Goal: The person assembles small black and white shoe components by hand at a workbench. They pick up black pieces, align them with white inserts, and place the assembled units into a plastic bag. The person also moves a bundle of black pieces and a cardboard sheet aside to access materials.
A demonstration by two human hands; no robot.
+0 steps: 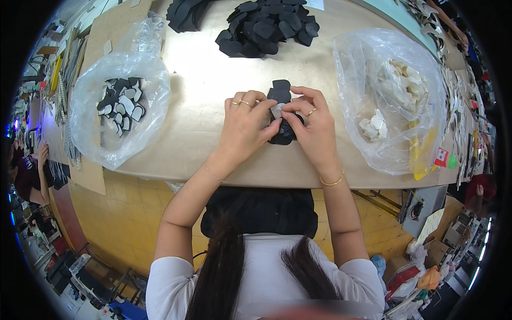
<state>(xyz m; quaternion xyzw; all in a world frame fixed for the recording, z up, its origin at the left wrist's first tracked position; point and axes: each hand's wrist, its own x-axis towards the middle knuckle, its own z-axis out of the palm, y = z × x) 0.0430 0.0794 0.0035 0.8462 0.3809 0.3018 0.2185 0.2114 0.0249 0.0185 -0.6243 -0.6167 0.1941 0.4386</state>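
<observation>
Both my hands meet over a small group of black, tab-shaped flat pieces (281,89) near the table's front edge. Between my fingertips lies a small pale grey-white piece (277,110), set against the black ones. My left hand (241,125) curls in from the left, its index finger and thumb closed at the black pieces' left edge. My right hand (316,127) pinches at the pale piece with thumb and index finger. My fingers partly cover the lower black pieces. Farther back lies a loose heap of similar black pieces (264,29), with a neater black stack (186,13) to its left.
At left, an open clear plastic bag (85,125) holds black-and-white pieces. Another clear bag (349,80) at right contains off-white scraps. Strips (66,90) line the table's left side. A black chair (258,208) stands at the front edge. Other people are at both sides.
</observation>
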